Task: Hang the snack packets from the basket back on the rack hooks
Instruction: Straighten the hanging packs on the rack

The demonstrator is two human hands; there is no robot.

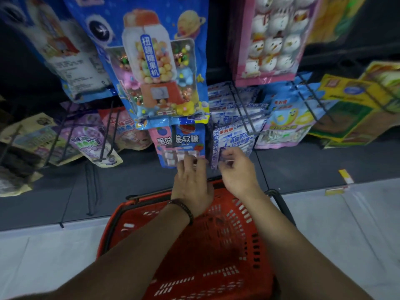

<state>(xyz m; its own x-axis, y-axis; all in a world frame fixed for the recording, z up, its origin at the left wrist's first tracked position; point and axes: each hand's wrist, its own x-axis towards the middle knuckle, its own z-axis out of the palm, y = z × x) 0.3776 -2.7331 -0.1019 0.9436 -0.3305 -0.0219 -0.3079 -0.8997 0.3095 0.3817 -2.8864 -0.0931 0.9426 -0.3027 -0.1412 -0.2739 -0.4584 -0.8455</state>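
Note:
A pink and blue gummy packet (173, 140) hangs on a black hook in the rack's lower row. My left hand (191, 182), a bead bracelet on its wrist, has its fingers on that packet's bottom edge. Just to the right, my right hand (237, 172) pinches the lower edge of a white and blue packet (232, 138) at the front of its hook. Below both forearms stands the red basket (216, 245); its visible inside shows no packets.
A big blue candy-machine bag (155, 61) and a pink snowman bag (272, 40) hang overhead. Purple packets (91, 137) hang left, yellow-green bags (350, 109) right. Bare black hooks (244, 109) jut forward. The rack's dark base meets white floor (346, 224).

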